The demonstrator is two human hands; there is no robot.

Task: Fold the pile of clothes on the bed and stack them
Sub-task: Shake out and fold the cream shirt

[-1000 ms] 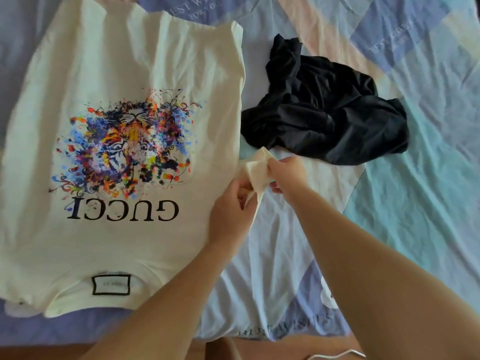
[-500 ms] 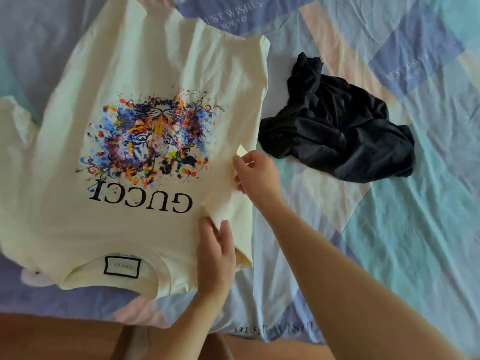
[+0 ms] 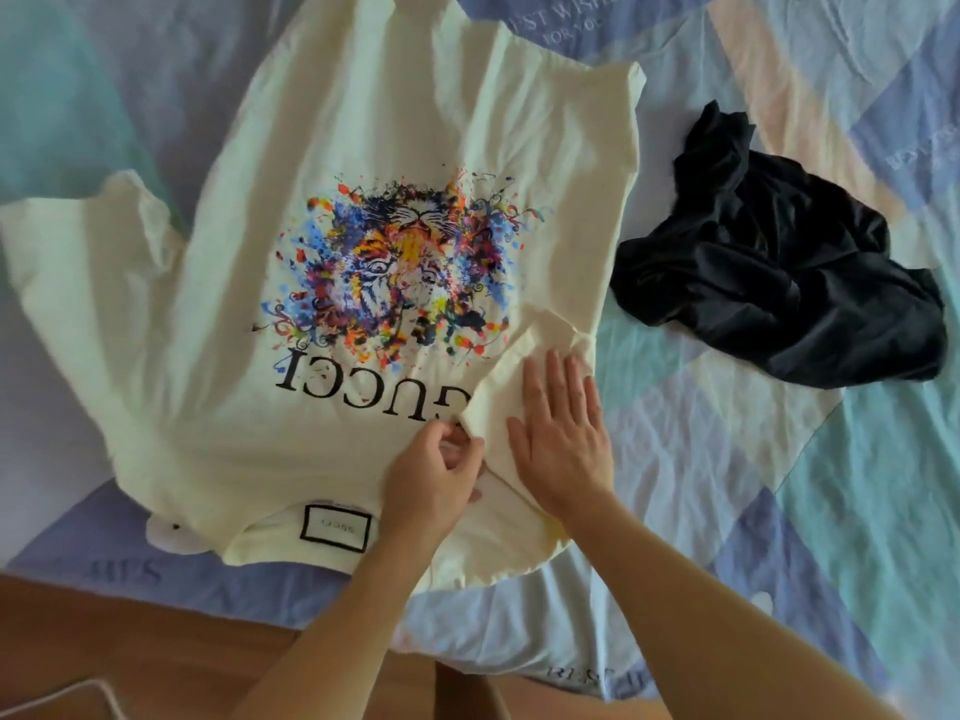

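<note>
Floor: a brown wooden strip (image 3: pixel 156 641) runs along the near edge, below the bed.
Bed: a patchwork sheet (image 3: pixel 727 511) of blue, teal, lilac and peach panels with faint printed lettering; both garments lie on it.
Left hand: the left hand (image 3: pixel 434 483) has curled fingers that pinch the edge of the folded-over sleeve, just beside the collar.
Right hand: the right hand (image 3: pixel 558 433) lies flat, fingers straight and slightly spread, pressing on the folded sleeve (image 3: pixel 511 366).
Cream T-shirt: the cream T-shirt (image 3: pixel 363 148) is spread front-up on the left half of the sheet, collar nearest the person, hem farthest. A multicoloured tiger print sits mid-chest with black "GUCCI" lettering under it, upside down from this view. A black-bordered neck label (image 3: pixel 335 528) shows inside the collar. The right sleeve is folded in over the chest and covers the end of the lettering; the other sleeve (image 3: pixel 78 236) lies spread out to the left.
Black garment: 1 crumpled black garment (image 3: pixel 779 262) lies in a heap to the right, near the T-shirt but apart from it.
</note>
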